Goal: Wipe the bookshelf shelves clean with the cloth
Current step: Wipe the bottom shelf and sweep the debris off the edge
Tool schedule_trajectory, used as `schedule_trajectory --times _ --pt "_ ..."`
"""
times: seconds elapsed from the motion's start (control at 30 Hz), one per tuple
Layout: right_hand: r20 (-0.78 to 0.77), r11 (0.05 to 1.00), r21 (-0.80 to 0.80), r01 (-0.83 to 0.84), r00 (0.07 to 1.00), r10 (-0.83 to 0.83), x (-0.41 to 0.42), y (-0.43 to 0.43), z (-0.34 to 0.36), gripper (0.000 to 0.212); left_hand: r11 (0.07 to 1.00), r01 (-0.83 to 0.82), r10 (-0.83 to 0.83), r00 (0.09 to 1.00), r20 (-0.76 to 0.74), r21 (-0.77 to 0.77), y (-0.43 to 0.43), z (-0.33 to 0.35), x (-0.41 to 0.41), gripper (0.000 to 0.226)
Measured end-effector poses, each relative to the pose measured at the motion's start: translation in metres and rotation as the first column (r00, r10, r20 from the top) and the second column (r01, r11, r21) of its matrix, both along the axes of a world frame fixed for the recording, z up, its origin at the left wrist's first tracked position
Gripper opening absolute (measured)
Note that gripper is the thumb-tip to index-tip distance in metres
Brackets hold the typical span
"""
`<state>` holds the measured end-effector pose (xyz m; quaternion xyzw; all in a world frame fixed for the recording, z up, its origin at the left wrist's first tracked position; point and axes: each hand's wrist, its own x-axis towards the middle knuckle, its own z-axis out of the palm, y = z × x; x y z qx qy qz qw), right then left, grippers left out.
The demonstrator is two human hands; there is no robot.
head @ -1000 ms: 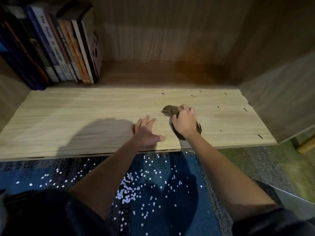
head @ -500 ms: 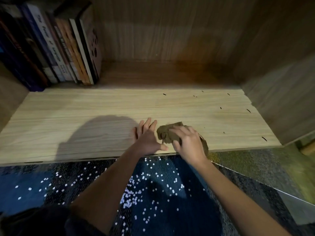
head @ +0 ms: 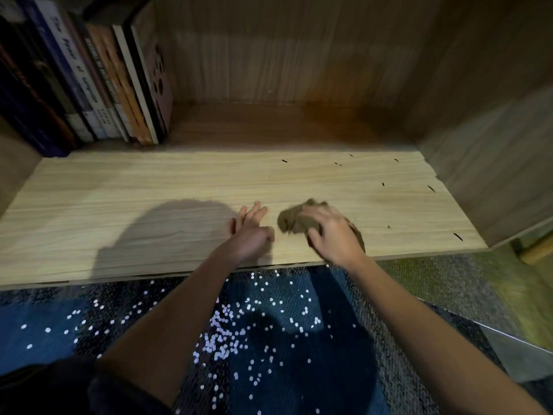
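Observation:
A light wooden shelf board [head: 155, 199] fills the middle of the head view. My right hand [head: 335, 235] presses a crumpled brown cloth [head: 294, 218] onto the board near its front edge, right of centre; the cloth sticks out to the left of my fingers. Just left of it, my left hand [head: 250, 230] lies flat on the board with its fingers spread and holds nothing. Small dark specks [head: 431, 188] are scattered over the right part of the shelf.
A row of books [head: 98, 85] stands upright at the back left of the shelf. A wooden side wall [head: 490, 163] closes the shelf on the right, a back panel [head: 284, 55] behind. Below the front edge lies a blue carpet [head: 269, 339] dotted with white bits.
My right hand dragged the cloth from mid-shelf toward the front edge, then shifted it slightly right. My left hand has stayed flat in nearly the same spot.

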<state>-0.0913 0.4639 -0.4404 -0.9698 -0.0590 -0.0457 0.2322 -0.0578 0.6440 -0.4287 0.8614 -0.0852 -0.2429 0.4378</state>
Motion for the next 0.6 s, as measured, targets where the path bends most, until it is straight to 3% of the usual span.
schedule_trajectory --times 0.1,0.2,0.33,0.47,0.6 --pt "-0.021 0.996 0.021 0.085 0.996 -0.084 0.011 0.015 0.004 0.040 1.000 -0.023 0.022 0.999 0.040 0.013 0.000 -0.003 0.001 0.051" --pt "-0.033 0.992 0.110 -0.069 0.997 0.073 -0.036 0.030 0.003 0.039 0.994 -0.089 0.092 0.994 0.056 -0.056 0.006 -0.007 0.005 0.042" --pt "-0.059 0.949 0.259 -0.181 0.977 0.203 -0.061 0.039 0.018 0.030 0.995 -0.090 0.091 0.996 0.003 -0.051 0.011 -0.002 0.015 0.059" --pt "0.026 0.935 0.353 0.030 0.999 -0.042 0.007 0.030 0.049 0.027 0.989 -0.145 0.146 0.984 0.101 -0.009 0.008 0.006 0.041 0.050" --pt "0.037 0.900 0.354 0.254 0.958 -0.284 0.067 0.026 0.039 0.026 0.962 -0.149 0.088 0.963 0.256 0.230 -0.001 0.016 0.066 0.049"
